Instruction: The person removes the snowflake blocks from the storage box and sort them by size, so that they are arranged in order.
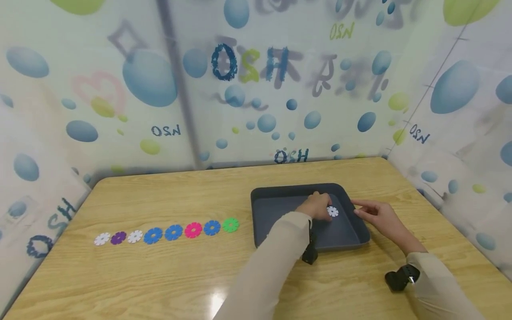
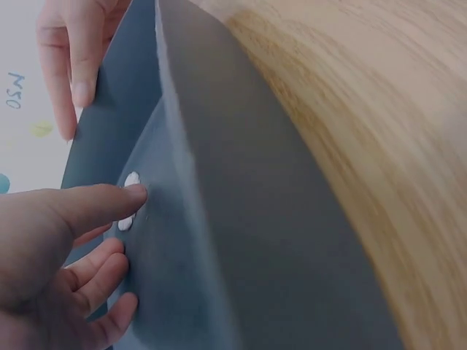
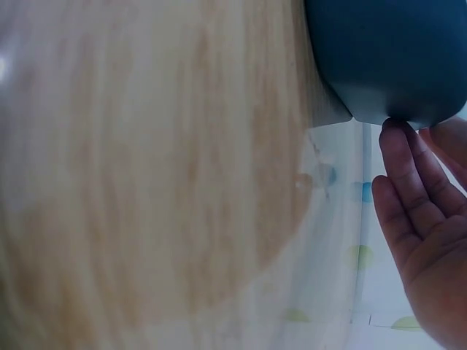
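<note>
A dark grey rectangular tray [image 1: 276, 209] stands on the right half of the table. My left hand [image 1: 318, 205] reaches down into it. With thumb and forefinger it pinches a white snowflake disc [image 1: 333, 211] at the tray floor; in the left wrist view the thumb partly covers that disc [image 2: 125, 222], and the other fingers are loosely bent. At the tray's right side, my right hand [image 1: 378, 218] grips the edge between thumb and fingers. The right wrist view shows its fingertips [image 3: 398, 131] against the tray's outer wall.
Left of the tray runs a row of several snowflake discs, from a white one [image 1: 102, 239] past purple [image 1: 118, 238], blue [image 1: 174, 232] and pink [image 1: 194, 230] to a green one [image 1: 230, 225]. A patterned curtain [image 1: 240, 111] stands behind the wooden table [image 1: 168, 275].
</note>
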`<state>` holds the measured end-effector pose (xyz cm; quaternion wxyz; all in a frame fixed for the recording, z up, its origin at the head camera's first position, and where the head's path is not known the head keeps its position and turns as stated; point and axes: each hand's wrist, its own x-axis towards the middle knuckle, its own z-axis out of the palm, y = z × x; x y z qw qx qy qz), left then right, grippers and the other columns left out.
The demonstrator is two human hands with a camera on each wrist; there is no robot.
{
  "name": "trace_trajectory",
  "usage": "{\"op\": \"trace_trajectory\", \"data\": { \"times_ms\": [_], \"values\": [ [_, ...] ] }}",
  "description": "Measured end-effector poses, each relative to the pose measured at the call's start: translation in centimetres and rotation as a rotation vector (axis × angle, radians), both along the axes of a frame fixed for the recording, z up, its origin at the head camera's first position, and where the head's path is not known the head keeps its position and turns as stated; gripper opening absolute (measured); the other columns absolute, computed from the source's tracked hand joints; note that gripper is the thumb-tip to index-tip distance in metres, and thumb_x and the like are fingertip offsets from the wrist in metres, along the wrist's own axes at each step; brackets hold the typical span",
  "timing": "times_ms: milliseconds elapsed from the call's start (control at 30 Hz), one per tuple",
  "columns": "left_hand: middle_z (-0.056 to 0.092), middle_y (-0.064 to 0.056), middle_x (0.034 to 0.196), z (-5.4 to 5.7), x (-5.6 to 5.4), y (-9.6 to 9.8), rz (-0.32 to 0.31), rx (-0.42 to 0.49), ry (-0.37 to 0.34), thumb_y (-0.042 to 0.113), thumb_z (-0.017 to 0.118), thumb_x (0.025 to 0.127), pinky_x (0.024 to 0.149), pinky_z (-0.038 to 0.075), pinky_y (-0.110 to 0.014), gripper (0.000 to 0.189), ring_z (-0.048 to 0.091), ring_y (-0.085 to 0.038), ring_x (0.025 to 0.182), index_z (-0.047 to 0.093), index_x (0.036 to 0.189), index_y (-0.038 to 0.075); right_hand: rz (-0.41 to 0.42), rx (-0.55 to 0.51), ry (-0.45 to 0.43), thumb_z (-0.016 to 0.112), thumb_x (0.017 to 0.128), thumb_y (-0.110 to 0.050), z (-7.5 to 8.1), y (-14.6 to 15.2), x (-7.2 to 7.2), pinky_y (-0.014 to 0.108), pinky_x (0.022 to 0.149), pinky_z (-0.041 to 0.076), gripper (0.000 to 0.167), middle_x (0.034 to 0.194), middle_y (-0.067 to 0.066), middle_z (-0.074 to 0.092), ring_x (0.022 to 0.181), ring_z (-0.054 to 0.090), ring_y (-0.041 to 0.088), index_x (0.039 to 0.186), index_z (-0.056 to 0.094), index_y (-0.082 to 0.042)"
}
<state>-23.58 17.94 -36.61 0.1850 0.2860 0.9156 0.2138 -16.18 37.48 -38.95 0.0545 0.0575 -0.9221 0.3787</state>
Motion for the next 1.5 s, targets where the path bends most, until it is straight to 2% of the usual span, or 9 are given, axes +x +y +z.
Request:
{"op": "trace_trajectory", "data": {
  "times_ms": [133, 233, 433, 667, 767, 933, 1267, 1500],
  "values": [
    [0.05, -0.001, 0.113, 0.3, 0.3, 0.3, 0.031, -0.016, 0.012, 0.02, 0.073, 0.079, 0.08, 0.044, -0.028, 0.038, 0.048, -0.014, 0.103, 0.061, 0.115, 0.017, 0.01, 0.005, 0.01, 0.058, 0.091, -0.021, 0.0, -0.1, -0.1, 0.025, 0.056, 0.043, 0.04, 0.088, 0.011, 0.064, 0.072, 0.055, 0.009, 0.124, 0.055, 0.002],
    [0.052, 0.0, 0.108, 0.4, 0.4, 0.5, 0.045, -0.023, 0.021, 0.019, 0.073, 0.079, 0.078, 0.044, -0.027, 0.033, 0.049, -0.012, 0.097, 0.063, 0.11, 0.017, 0.013, 0.006, 0.014, 0.058, 0.091, -0.021, 0.0, -0.1, -0.1, 0.025, 0.056, 0.043, 0.04, 0.088, 0.011, 0.064, 0.072, 0.056, 0.008, 0.124, 0.055, 0.002],
    [0.056, 0.004, 0.098, 0.1, 0.1, 0.6, 0.046, -0.013, 0.027, 0.017, 0.075, 0.076, 0.072, 0.043, -0.024, 0.027, 0.049, -0.009, 0.086, 0.067, 0.102, 0.016, 0.01, 0.009, 0.01, 0.058, 0.091, -0.021, 0.0, -0.1, 0.0, 0.026, 0.058, 0.044, 0.04, 0.093, 0.014, 0.065, 0.075, 0.057, 0.008, 0.124, 0.055, 0.002],
    [0.056, 0.006, 0.082, -0.3, 0.0, 0.6, 0.083, 0.079, 0.008, 0.009, 0.079, 0.071, 0.062, 0.042, -0.022, 0.025, 0.05, -0.009, 0.071, 0.061, 0.088, 0.013, 0.003, 0.011, 0.004, 0.058, 0.091, -0.022, 0.1, -0.1, 0.0, 0.026, 0.057, 0.043, 0.041, 0.093, 0.014, 0.065, 0.075, 0.057, 0.008, 0.124, 0.055, 0.002],
    [0.053, 0.006, 0.078, -0.3, 0.1, 0.5, 0.086, 0.116, 0.025, 0.006, 0.08, 0.069, 0.058, 0.04, -0.022, 0.027, 0.049, -0.01, 0.068, 0.057, 0.081, 0.014, 0.002, 0.012, 0.005, 0.058, 0.091, -0.022, 0.0, -0.2, -0.1, 0.026, 0.055, 0.042, 0.041, 0.089, 0.012, 0.065, 0.073, 0.056, 0.009, 0.123, 0.055, 0.002],
    [0.051, 0.006, 0.074, 0.0, 0.2, 0.2, 0.065, 0.165, 0.083, 0.006, 0.079, 0.07, 0.054, 0.04, -0.022, 0.023, 0.049, -0.01, 0.066, 0.057, 0.072, 0.013, 0.008, 0.008, 0.007, 0.058, 0.091, -0.021, 0.0, -0.3, -0.1, 0.027, 0.054, 0.04, 0.041, 0.085, 0.011, 0.064, 0.071, 0.055, 0.009, 0.123, 0.055, 0.003],
    [0.052, 0.008, 0.074, -0.3, -0.3, -0.3, 0.003, 0.196, 0.103, 0.009, 0.076, 0.075, 0.053, 0.039, -0.02, 0.022, 0.048, -0.009, 0.064, 0.057, 0.065, 0.015, 0.008, 0.006, 0.018, 0.059, 0.09, -0.02, -0.1, -0.3, 0.0, 0.026, 0.054, 0.041, 0.04, 0.088, 0.013, 0.065, 0.071, 0.056, 0.009, 0.123, 0.055, 0.003],
    [0.053, 0.007, 0.073, -0.2, -0.7, -1.4, -0.042, 0.229, 0.101, 0.006, 0.073, 0.076, 0.055, 0.04, -0.019, 0.019, 0.049, -0.009, 0.063, 0.058, 0.067, 0.013, -0.001, 0.023, 0.023, 0.059, 0.09, -0.019, -0.1, -0.3, -0.1, 0.026, 0.055, 0.042, 0.039, 0.086, 0.012, 0.064, 0.069, 0.055, 0.01, 0.122, 0.055, 0.003]
  ]
}}
